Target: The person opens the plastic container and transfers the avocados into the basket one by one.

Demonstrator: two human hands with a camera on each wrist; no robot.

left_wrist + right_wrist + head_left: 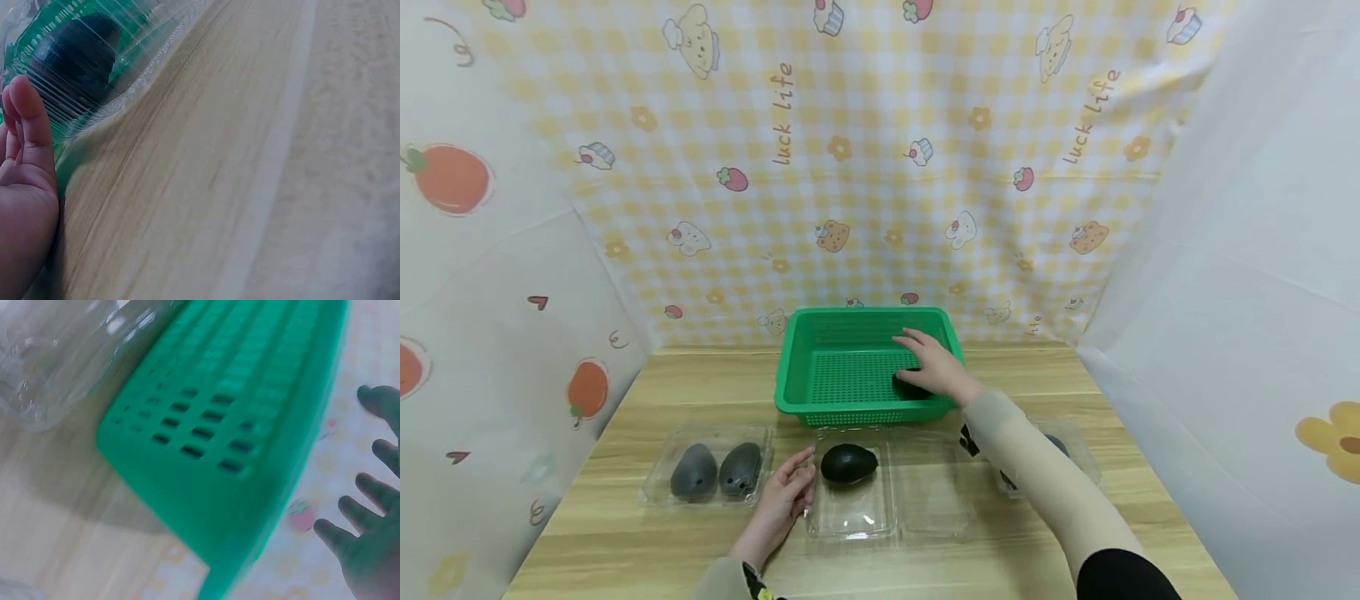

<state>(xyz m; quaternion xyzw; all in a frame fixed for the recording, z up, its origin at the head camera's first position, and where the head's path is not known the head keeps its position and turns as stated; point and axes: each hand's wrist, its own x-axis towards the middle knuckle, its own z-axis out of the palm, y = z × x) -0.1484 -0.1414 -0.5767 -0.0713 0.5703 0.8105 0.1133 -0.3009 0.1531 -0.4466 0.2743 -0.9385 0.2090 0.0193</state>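
Green and slotted, the basket sits at the back of the desk, against a yellow-checked cloth. From the head view I see the right hand reaching over the basket's right side, fingers spread wide above a dark avocado on its floor; I cannot tell whether they touch it. Just in front lies a clear box, unfolded into two halves, with another avocado on its side in the left half. The left hand rests against that box's left edge, fingers loosely extended. Further left, a second box holds two avocados; a third box is partly hidden behind the right sleeve.

From the left wrist, the fingers stand fairly straight beside clear plastic, a dark avocado showing through it and green behind.

From the right wrist, the fingers are splayed beyond the basket's rim, with nothing visible between them. The basket is blurred and tilted in this view, clear plastic near its side.
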